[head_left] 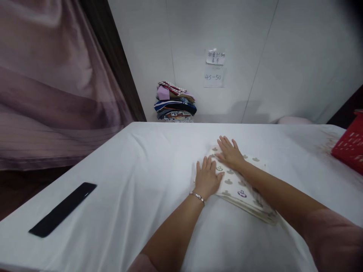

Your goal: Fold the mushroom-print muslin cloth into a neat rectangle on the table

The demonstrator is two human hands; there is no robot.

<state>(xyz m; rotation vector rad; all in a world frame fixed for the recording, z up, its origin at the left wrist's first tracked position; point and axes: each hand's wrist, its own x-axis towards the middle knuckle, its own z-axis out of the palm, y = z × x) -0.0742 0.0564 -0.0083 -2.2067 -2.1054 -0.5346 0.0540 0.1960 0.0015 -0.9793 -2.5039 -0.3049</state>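
A folded white cloth [228,182] with grey and purple mushroom-like prints lies on the white-covered table, its stacked layers showing along the near edge. Flat on its left end rests my left hand [207,177], fingers spread, a silver bracelet at the wrist. My right hand [230,153] lies across the cloth's far side with fingers outstretched and palm down. Both hands press on the cloth without gripping it, and they cover part of its left and far edges.
On the table's left lies a flat black strip [62,209]. A pile of folded fabrics [176,102] stands beyond the far edge by the wall. A red basket [350,145] is at the right, and a pink curtain [56,83] hangs at left. Handwritten paper signs [214,77] are on the wall.
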